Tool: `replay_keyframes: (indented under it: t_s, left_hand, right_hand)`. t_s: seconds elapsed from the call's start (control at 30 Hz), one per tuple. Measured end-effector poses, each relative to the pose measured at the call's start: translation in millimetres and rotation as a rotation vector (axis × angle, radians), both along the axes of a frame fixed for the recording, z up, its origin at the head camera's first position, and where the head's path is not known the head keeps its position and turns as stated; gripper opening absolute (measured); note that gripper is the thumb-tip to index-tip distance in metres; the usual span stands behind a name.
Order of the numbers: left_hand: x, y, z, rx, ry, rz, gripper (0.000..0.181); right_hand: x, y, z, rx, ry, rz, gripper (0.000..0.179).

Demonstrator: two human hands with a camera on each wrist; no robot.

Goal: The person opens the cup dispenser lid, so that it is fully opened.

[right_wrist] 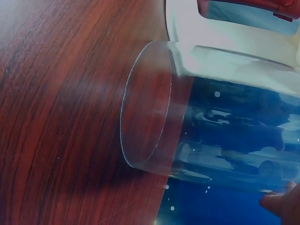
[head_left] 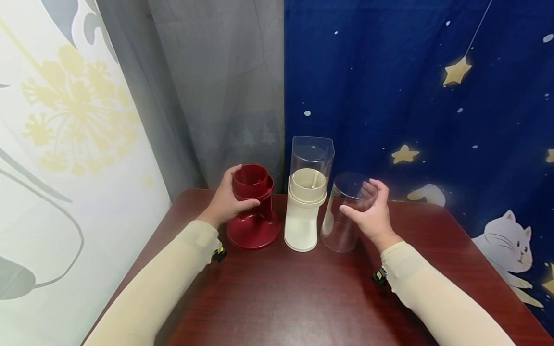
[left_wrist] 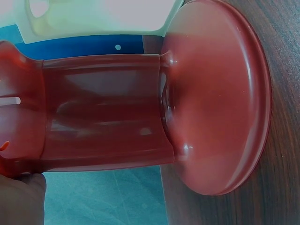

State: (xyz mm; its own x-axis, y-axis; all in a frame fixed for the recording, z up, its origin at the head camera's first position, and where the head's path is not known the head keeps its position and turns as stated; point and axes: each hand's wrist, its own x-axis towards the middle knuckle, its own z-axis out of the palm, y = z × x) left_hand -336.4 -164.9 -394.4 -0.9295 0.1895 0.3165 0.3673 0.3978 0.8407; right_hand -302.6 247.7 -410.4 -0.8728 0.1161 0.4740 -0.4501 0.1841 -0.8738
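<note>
A red plastic stand (head_left: 255,230) with a round foot and a cup-shaped top is on the left side of the table. My left hand (head_left: 227,199) grips its upper part, thumb across the front; in the left wrist view, only a bit of the hand (left_wrist: 21,197) shows beside the red column (left_wrist: 103,112). On the right is a clear open-ended cylinder (head_left: 341,226), tilted slightly. My right hand (head_left: 373,211) holds it near the upper rim, thumb in front and fingers round the far side. Between the two stands a cream-coloured base (head_left: 301,223) with a ringed top.
A clear, square-cornered container (head_left: 312,148) rises behind the cream base. All these pieces stand close together near the back edge of the dark red wooden table (head_left: 298,298). Behind the table hang a grey curtain (head_left: 225,96) and a blue starry one (head_left: 368,96).
</note>
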Motion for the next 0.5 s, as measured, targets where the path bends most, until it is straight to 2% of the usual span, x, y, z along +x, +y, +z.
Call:
replay_keyframes:
  t_s: [0.27, 0.5]
  left_hand:
    - [5.3, 0.7, 5.0, -0.008, 0.003, 0.004, 0.111]
    - [7.0, -0.3, 7.5, -0.015, -0.006, -0.001, 0.111]
  right_hand:
    - [1.8, 2, 2.6, 0.035, -0.029, 0.005, 0.109]
    - [5.8, 9, 11.5, 0.166, -0.039, -0.075, 0.120]
